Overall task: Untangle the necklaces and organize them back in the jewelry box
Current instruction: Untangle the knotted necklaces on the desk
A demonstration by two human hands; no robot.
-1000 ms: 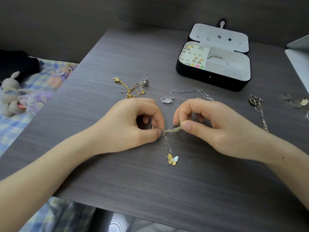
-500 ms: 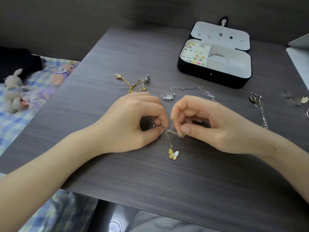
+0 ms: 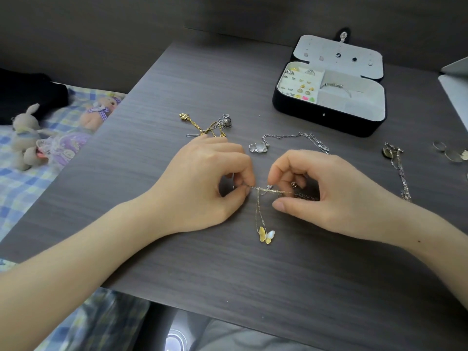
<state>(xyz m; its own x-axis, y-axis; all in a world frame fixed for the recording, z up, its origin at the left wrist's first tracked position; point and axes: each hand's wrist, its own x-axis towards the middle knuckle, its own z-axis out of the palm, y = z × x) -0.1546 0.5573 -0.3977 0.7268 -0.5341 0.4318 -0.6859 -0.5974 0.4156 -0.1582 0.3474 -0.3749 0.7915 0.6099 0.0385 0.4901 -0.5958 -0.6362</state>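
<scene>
My left hand point(image 3: 202, 183) pinches one end of a thin gold chain point(image 3: 271, 190) stretched across to my right hand point(image 3: 326, 188). The right hand's curled fingers hold the other end with a bunched darker chain under the palm; its thumb lies apart below the chain. A gold-and-white butterfly pendant point(image 3: 266, 234) lies on the table, on a loop running down from the chain. The open black jewelry box point(image 3: 326, 117) sits at the back right, with rings, studs and a bangle inside.
On the dark wood table point(image 3: 228, 274) lie a gold and silver tangle point(image 3: 210, 125), a silver necklace with a pale charm point(image 3: 258, 147), another silver chain point(image 3: 398, 168) and rings point(image 3: 453, 154) at the right. Plush toys point(image 3: 27, 138) lie on a checked cloth, left.
My hands have drawn a little apart, stretching the gold chain longer between them. The right thumb has come off the chain. The butterfly pendant stays on the table.
</scene>
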